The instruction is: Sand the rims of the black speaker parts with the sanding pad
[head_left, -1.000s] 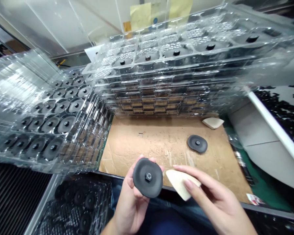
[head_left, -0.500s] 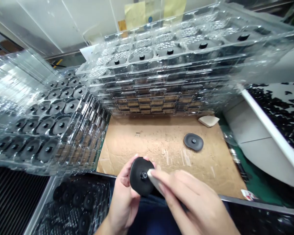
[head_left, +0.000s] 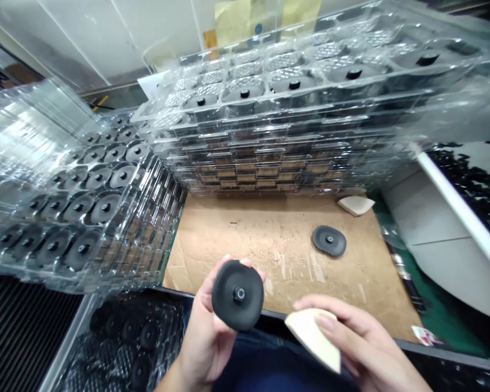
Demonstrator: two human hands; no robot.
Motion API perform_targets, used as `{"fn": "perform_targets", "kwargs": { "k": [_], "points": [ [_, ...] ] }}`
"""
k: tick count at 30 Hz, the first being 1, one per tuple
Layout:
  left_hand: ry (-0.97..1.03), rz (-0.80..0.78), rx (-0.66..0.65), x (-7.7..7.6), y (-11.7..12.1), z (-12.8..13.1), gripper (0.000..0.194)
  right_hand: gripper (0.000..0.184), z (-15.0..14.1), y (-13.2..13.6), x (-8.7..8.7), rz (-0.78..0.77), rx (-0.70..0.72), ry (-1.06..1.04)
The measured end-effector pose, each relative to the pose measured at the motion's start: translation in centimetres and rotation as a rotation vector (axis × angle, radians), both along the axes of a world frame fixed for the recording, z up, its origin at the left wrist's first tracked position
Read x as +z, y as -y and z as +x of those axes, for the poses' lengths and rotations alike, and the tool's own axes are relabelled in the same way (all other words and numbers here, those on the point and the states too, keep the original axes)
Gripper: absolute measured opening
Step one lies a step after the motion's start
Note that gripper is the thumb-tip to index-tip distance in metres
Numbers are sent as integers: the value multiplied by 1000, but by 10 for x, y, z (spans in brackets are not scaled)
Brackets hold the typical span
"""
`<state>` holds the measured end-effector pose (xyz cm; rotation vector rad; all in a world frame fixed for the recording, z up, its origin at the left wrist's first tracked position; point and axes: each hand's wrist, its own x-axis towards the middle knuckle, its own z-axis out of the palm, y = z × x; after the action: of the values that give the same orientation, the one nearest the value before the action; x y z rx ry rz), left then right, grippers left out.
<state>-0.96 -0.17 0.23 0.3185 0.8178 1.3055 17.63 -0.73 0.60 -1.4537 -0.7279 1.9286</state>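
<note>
My left hand (head_left: 207,337) grips a black rounded disc-like part (head_left: 228,307) by its edges, its face with the short central stem turned up toward me. To the right of it, my right hand (head_left: 363,343) holds a cream wedge-shaped sponge pad (head_left: 314,335) between thumb and fingers, apart from the disc. A second black part (head_left: 329,240), oval with a central stem, lies on the cardboard sheet (head_left: 245,234). Behind it, near the far right corner of the cardboard, rests another cream wedge pad (head_left: 356,205).
Tall stacks of clear plastic trays (head_left: 261,130) stand behind the cardboard, and more trays (head_left: 118,218) at left hold black discs. On the right, a white bin (head_left: 441,239) contains many small black pieces. Another tray with dark discs (head_left: 126,337) sits low at left.
My right hand has drawn the sponge pad away from the disc, to the right and down, turning its broad face up. The disc in my left hand has tilted to face me more.
</note>
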Motion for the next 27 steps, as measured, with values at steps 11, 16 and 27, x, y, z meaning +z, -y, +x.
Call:
{"fn": "perform_targets", "kwargs": {
  "k": [11,16,27],
  "points": [
    [213,-166,-42,0,-5,-1,40,21,-20,13,-31,288,49,33],
    [384,-294,-60,-14,-15,-2,34,22,-18,14,-37,338,99,92],
    [445,-325,-114,-19,-13,-7,39,28,8,-10,-87,640,93,641]
  ]
}}
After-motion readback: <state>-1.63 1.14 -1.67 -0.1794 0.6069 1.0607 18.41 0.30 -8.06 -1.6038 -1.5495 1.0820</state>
